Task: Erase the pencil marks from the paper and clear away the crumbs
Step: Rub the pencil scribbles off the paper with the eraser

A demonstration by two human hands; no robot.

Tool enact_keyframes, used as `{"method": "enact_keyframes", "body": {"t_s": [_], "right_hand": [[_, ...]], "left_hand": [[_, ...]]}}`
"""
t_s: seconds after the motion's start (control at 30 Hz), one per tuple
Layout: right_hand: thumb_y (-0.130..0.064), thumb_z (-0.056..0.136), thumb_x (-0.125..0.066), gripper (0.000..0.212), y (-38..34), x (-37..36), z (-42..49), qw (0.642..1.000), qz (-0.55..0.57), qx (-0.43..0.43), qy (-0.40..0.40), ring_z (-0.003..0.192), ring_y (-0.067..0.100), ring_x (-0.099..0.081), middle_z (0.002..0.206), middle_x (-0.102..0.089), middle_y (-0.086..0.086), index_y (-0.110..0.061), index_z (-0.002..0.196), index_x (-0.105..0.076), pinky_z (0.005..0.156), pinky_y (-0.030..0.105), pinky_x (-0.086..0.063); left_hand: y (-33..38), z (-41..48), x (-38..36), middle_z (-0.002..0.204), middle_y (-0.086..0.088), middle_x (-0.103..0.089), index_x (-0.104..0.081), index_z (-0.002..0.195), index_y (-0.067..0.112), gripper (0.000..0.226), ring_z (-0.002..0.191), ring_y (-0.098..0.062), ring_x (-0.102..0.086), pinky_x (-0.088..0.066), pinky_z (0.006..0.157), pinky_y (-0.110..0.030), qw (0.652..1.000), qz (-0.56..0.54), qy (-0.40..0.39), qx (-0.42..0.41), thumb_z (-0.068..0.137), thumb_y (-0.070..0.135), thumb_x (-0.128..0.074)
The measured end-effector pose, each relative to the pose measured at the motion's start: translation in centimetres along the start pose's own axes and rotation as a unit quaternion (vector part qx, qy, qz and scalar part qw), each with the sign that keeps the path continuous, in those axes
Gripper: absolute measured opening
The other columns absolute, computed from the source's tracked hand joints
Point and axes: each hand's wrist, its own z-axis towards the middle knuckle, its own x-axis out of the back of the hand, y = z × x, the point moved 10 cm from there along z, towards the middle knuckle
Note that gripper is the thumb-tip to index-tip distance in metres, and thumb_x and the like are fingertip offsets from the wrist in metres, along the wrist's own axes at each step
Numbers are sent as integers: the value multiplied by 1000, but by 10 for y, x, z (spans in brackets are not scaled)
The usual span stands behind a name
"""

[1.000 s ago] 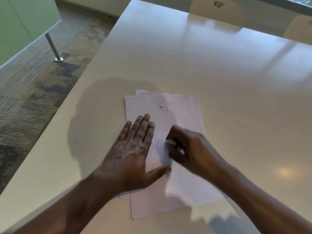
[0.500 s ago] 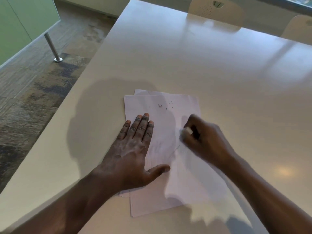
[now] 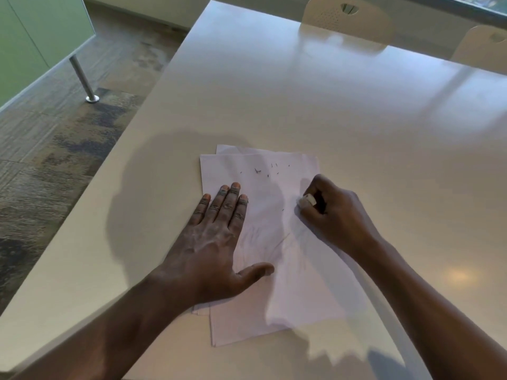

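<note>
Currently, right hand point(image 3: 334, 212) pinches eraser point(image 3: 307, 200) against paper point(image 3: 301, 283).
Flat on it lies left hand point(image 3: 216, 242); crumbs point(image 3: 258, 171) near paper's twelve o'clock.

Soft daylight from the window point(image 3: 482, 6) at the far right washes the glossy table point(image 3: 301, 91) in a pale sheen, with hazy reflections of the chairs point(image 3: 348, 17). A small warm glare spot point(image 3: 458, 276) glows at the right. A broad soft shadow point(image 3: 164, 204) lies left of the paper point(image 3: 301, 283). The right hand point(image 3: 337, 215) and its eraser point(image 3: 307, 200) look slightly smeared. The wide-angle lens stretches the table toward the corners.
</note>
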Motion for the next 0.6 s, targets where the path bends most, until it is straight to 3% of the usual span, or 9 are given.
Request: {"method": "enact_keyframes", "body": {"t_s": [0.17, 0.37, 0.5, 0.6], "right_hand": [[-22, 93, -62, 8, -1, -2, -9, 1000, -7, 10, -16, 56, 16, -46, 58, -52, -1, -27, 99, -58, 55, 24, -38], [-25, 92, -68, 8, -20, 4, -20, 998, 58, 14, -30, 52, 10, -44, 57, -52, -3, -28, 95, -61, 53, 14, -35], [-17, 93, -69, 13, -84, -25, -52, 976, 115, 126, -134, 53, 7, -52, 63, -58, -10, -21, 102, -61, 54, 12, -38], [-17, 92, -68, 14, -111, -49, -70, 954, 90, 203, -200, 58, 10, -54, 70, -60, -7, -15, 103, -59, 55, 23, -45]], "left_hand": [[-1, -3, 11, 166, -8, 33, 16, 161, 12, 124, 153, -18, 31, 4, 129, -43, 998, -48, 30, -14, 77, 97, -13], [-12, -30, 4, 167, -7, 31, 18, 160, 12, 121, 154, -18, 30, 2, 130, -45, 999, -33, 14, 10, 78, 95, -13], [-14, -36, 0, 165, -8, 35, 24, 157, 10, 124, 153, -19, 31, 4, 129, -44, 999, -25, 5, 26, 75, 97, -8], [-12, -35, 1, 165, -7, 35, 24, 158, 10, 125, 153, -18, 32, 2, 129, -45, 999, -24, 3, 24, 74, 95, -14]]}}
